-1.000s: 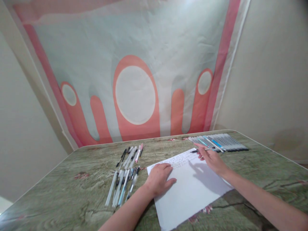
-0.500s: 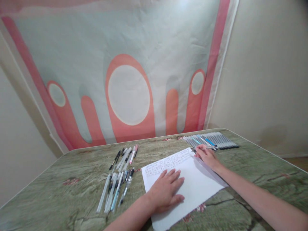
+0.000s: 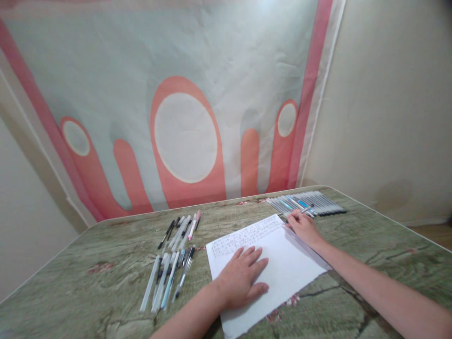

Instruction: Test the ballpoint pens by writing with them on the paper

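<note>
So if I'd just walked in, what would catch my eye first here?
Probably the big coral-and-grey backdrop behind the table. Next, the left hand spread on the paper, and the right hand holding a pen near its far corner. Then the loose pens left of the paper and the neat row of pens at the far right.

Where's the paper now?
In the head view, the paper lies right of centre on the table, under the left hand, the right hand near its far corner.

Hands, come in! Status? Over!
Left hand flat on rectangular white paper. Right hand gripping slim greyish pen. Slender white and black pens left, off paper.
</note>
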Demonstrator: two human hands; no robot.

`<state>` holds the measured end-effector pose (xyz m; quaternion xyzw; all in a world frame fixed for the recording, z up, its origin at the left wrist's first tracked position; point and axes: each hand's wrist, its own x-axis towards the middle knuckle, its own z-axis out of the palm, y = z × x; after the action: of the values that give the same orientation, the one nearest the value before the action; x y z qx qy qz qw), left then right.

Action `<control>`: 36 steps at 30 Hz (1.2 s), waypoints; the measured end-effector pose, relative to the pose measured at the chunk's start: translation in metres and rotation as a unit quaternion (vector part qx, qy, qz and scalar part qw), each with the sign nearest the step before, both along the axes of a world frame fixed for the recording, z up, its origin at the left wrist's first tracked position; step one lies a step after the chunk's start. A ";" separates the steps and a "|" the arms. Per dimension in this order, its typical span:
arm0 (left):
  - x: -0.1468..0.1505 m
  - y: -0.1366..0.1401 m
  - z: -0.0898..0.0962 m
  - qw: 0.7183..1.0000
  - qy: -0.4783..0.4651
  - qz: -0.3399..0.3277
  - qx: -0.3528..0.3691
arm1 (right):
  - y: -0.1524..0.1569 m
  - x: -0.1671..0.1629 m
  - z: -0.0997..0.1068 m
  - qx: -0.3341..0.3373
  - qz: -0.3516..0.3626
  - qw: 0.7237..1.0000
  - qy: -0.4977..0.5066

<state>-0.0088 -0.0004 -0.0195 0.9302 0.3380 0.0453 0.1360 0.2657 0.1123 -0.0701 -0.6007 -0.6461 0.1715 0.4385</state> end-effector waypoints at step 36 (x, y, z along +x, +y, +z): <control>0.000 0.000 0.000 1.000 -0.002 0.002 0.005 | 0.001 0.002 -0.001 -0.006 -0.001 1.000 -0.030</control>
<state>-0.0086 -0.0006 -0.0195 0.9302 0.3389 0.0495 0.1317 0.2679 0.1134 -0.0713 -0.6092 -0.6573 0.1568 0.4151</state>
